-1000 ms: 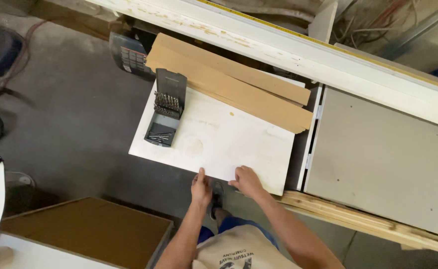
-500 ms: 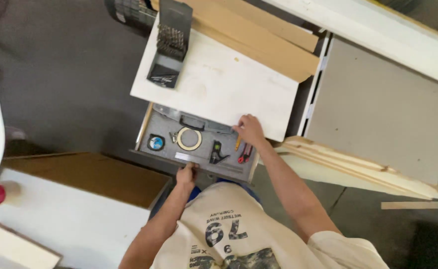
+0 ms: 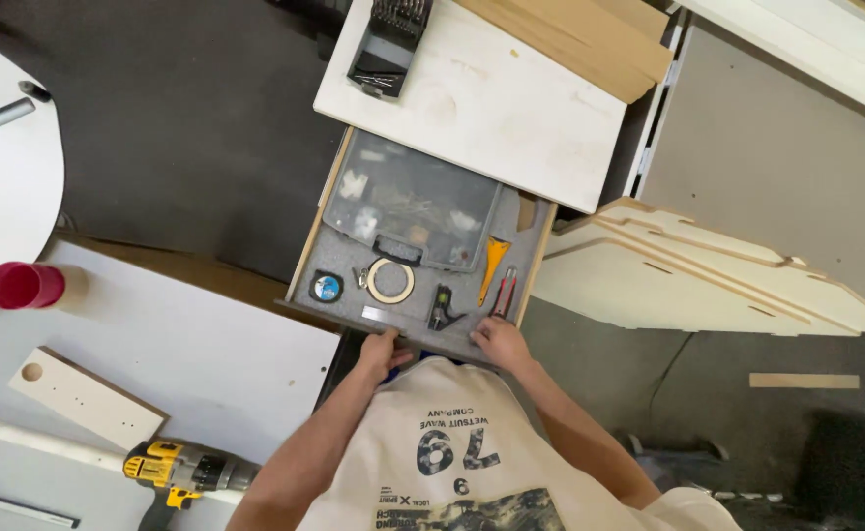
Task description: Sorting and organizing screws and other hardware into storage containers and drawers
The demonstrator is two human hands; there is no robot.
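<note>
Both hands (image 3: 378, 351) (image 3: 498, 341) on the open drawer's (image 3: 334, 254) front edge.

Both hands (image 3: 439, 346) grip the drawer (image 3: 339, 239) front — tools inside.

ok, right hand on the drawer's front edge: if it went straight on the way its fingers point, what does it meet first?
Probably the red-handled pliers lying just ahead of the right hand in the grey-lined drawer; depth is unclear.

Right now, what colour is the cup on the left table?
Red. The cup lies on its side, seen in the head view.
</note>
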